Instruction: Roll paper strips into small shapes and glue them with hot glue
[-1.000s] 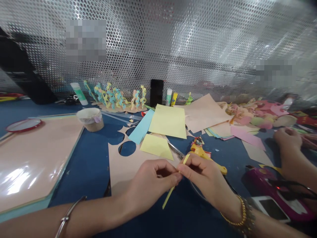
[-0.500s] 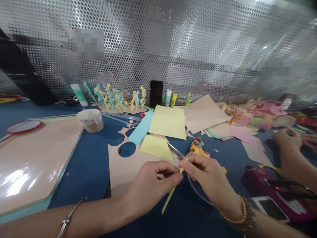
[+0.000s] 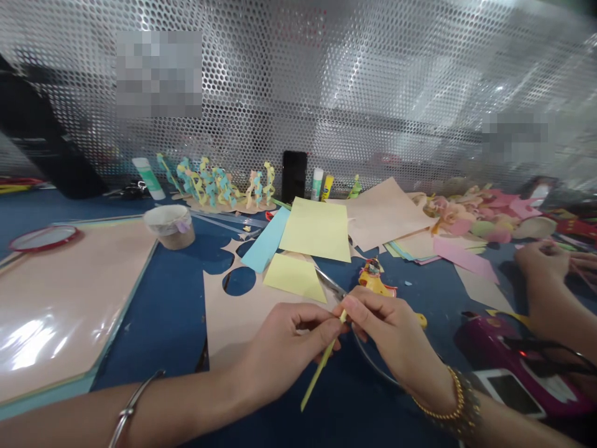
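Observation:
A narrow yellow paper strip (image 3: 318, 377) is pinched between my two hands, its long end slanting down to the lower left. My left hand (image 3: 293, 339) grips it between thumb and forefinger near the upper end. Right at that end, the thumb and fingers of my right hand (image 3: 389, 326) close on the same strip. The strip looks folded or knotted where the hands meet. Just beyond my fingers, the metal blades of what look like scissors (image 3: 330, 283) lie partly hidden behind my right hand. Yellow paper sheets (image 3: 314, 230) and a blue paper piece (image 3: 265, 239) rest ahead.
Beige paper with cut-out holes (image 3: 228, 323) lies under my left hand. A paper-lined cup (image 3: 170, 227), glue sticks (image 3: 317, 182), a phone (image 3: 295, 176) and curled paper decorations (image 3: 217, 183) stand farther back. At right are a magenta device (image 3: 527, 364) and another person's hand (image 3: 543, 267).
My fingers have shifted slightly on the yellow strip, and its upper end now looks bent between them. The loose lower end has moved a little down and left.

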{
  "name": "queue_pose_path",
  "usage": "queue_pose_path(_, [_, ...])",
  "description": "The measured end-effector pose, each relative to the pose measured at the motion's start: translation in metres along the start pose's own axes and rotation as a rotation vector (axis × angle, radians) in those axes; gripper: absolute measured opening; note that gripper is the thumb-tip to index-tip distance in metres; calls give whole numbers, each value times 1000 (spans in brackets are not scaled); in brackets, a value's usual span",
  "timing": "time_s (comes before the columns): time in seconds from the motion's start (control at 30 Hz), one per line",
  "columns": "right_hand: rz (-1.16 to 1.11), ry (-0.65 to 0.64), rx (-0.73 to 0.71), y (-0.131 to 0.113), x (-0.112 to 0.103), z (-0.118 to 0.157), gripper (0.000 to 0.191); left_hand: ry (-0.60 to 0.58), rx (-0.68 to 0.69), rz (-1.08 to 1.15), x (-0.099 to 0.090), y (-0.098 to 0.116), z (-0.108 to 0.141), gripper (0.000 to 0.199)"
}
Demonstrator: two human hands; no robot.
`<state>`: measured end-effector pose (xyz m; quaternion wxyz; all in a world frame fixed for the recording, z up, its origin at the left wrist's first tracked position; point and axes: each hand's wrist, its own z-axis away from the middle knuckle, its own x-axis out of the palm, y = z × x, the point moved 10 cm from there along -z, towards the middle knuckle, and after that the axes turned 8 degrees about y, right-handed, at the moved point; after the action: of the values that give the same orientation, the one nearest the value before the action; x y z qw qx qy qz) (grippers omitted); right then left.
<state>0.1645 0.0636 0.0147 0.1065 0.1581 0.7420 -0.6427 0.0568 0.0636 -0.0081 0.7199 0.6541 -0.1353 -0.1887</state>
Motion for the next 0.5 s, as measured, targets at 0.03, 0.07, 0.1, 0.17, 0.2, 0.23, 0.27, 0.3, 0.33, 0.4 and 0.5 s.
queue_pose_path(0.03, [-25, -10, 22, 2, 1, 1, 37, 11, 1, -3, -1, 0, 0, 28])
queue_pose_path(0.07, [-45, -20, 38, 4, 3, 1, 39, 20, 1, -4, -2, -1, 0, 28])
queue_pose_path(0.1, [-54, -29, 44, 5, 4, 2, 39, 23, 2, -4, -3, -1, 0, 28])
queue_pose_path(0.17, [-40, -32, 14, 1, 3, 2, 36, 6, 4, -4, -1, -1, 1, 30])
queue_pose_path(0.2, [-23, -24, -6, -1, 2, 1, 34, -9, 1, 3, 1, -1, 1, 31])
queue_pose_path(0.23, [-11, -13, -18, -3, 1, 1, 33, -25, -6, 16, 2, -1, 1, 34])
queue_pose_path(0.27, [-6, 1, -20, -4, -2, 0, 33, -36, -15, 21, 4, -2, 1, 37])
queue_pose_path(0.3, [-4, 20, -12, -4, -4, 0, 33, -42, -26, 19, 4, -3, 2, 36])
queue_pose_path(0.33, [-2, 34, 2, -3, -6, -1, 32, -45, -37, 10, 5, -4, 3, 33])
queue_pose_path(0.4, [-4, 49, 27, 1, -9, -1, 29, -42, -55, -32, 5, -8, 4, 24])
queue_pose_path(0.5, [-24, 47, 34, 5, -9, -1, 30, -34, -64, -83, 4, -14, 6, 21])
